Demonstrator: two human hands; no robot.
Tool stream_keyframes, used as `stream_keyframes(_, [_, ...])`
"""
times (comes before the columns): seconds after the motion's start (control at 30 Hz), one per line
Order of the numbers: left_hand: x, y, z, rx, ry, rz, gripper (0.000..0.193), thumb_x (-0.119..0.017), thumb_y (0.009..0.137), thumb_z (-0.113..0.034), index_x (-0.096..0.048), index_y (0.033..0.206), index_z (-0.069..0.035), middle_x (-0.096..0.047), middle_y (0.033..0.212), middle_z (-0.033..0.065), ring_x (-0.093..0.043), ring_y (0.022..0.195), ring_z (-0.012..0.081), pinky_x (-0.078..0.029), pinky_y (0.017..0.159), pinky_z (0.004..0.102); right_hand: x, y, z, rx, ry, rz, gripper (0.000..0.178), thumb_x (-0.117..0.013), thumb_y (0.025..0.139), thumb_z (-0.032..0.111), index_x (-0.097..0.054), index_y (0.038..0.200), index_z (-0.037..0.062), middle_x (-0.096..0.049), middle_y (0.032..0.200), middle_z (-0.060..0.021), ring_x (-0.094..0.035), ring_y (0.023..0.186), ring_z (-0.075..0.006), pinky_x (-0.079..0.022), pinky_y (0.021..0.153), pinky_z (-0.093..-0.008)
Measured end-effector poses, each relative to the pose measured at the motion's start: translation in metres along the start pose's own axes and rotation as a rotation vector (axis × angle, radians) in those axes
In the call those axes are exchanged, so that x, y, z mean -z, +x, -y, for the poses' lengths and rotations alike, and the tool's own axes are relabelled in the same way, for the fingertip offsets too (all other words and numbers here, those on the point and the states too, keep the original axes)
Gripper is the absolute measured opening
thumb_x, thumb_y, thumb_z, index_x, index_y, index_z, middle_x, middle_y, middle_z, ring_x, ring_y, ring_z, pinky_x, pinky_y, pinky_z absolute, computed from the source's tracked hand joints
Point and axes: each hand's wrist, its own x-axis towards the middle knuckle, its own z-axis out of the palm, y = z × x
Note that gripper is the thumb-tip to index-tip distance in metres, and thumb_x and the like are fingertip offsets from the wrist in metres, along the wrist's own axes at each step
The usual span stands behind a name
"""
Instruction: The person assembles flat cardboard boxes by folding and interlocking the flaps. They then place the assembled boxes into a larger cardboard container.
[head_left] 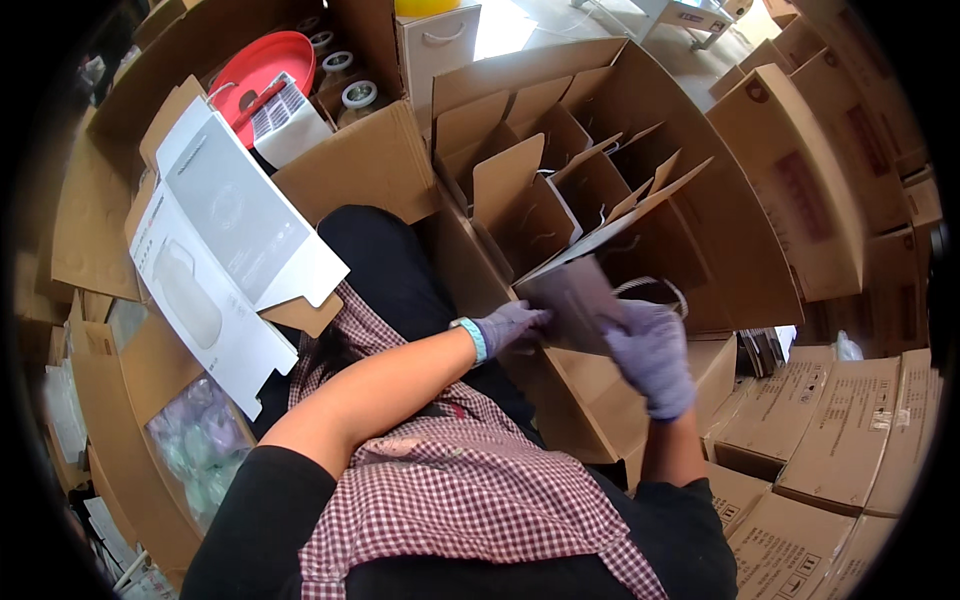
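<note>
A flat grey-brown box (572, 298), smeared by motion, is held at the near edge of a large open carton (690, 235) with cardboard dividers. My right hand (652, 360), in a grey-purple glove, grips its right side. On its lower left edge lie the bent fingers of my gloved left hand (508, 328); their tips are blurred. Inside the carton, divider walls (530, 220) stand in a grid, and pale cord loops show in several cells. Another pale loop (655, 292) curves just behind my right hand.
An opened, printed white carton (215, 235) lies to my left. Behind it, a box (365, 165) holds a red round lid (265, 80) and several glass jars (358, 97). Plastic-wrapped items (200, 440) fill a carton at lower left. Stacked brown cartons (835, 430) line the right.
</note>
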Motion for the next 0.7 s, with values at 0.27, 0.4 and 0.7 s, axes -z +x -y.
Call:
stream_keyframes(0.27, [0.013,-0.130,-0.027,-0.681,0.630,-0.139,0.059,-0.071,0.093,-0.035,-0.054,0.135,0.002,-0.063,0.123,0.0183,-0.062,0.111,0.0240,-0.050,0.096,0.0346,-0.213,0.014,-0.165,-0.311,0.423,0.201,0.052,-0.060,0.093,0.047,-0.069,0.118,0.0031,-0.072,0.105,-0.0206,-0.067,0.101,-0.0383,-0.053,0.089,-0.0438])
stream_keyframes(0.4, [0.060,-0.293,-0.064,-0.959,1.185,-0.453,0.056,-0.071,0.087,-0.032,-0.058,0.136,-0.007,-0.060,0.133,0.0175,-0.058,0.122,0.0330,-0.046,0.105,0.0418,-0.153,0.042,-0.116,-0.078,-0.395,0.351,0.063,-0.058,0.094,0.053,-0.060,0.133,0.0038,-0.065,0.121,-0.0213,-0.063,0.113,-0.0358,-0.049,0.097,-0.0430])
stream_keyframes(0.7, [0.259,-0.414,0.093,-0.374,1.933,-1.296,0.068,-0.062,0.079,-0.006,-0.050,0.145,-0.019,-0.039,0.153,0.0168,-0.035,0.142,0.0389,-0.025,0.119,0.0546,0.030,0.028,0.244,1.170,0.227,0.123,0.044,-0.067,0.090,0.034,-0.065,0.120,0.0035,-0.065,0.117,-0.0138,-0.060,0.118,-0.0297,-0.046,0.105,-0.0434])
